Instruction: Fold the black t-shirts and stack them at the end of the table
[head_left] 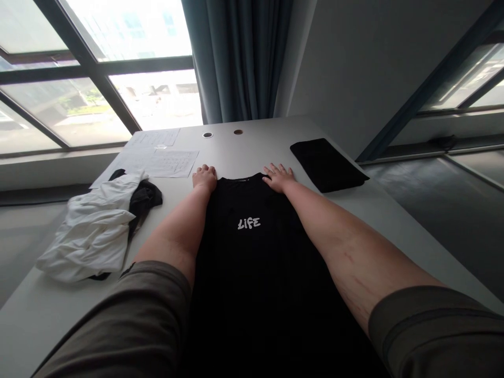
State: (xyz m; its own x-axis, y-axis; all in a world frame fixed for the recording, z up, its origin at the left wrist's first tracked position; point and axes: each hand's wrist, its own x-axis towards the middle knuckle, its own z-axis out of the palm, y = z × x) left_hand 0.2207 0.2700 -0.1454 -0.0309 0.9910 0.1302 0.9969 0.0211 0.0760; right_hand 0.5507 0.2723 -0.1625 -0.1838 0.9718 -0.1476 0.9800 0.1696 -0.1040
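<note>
1. Centrally, a black fabric shirt with white lettering [252,262] lies spread on the smooth white worktop [260,149].
2. The left hand [205,177], fingers bent, touches one shoulder; whether it pinches cloth, I cannot tell.
3. The right hand [277,177] presses the other shoulder, fingers wide.
4. Folded black cloth [327,165] lies right; crumpled white fabric [94,231] lies left.

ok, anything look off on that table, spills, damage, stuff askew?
Only the white garment, crumpled with dark cloth on the left, odd beside the neatly folded black cloth on the right. The black shirt under both hands lies fairly flat. No spill or damage visible.
</note>
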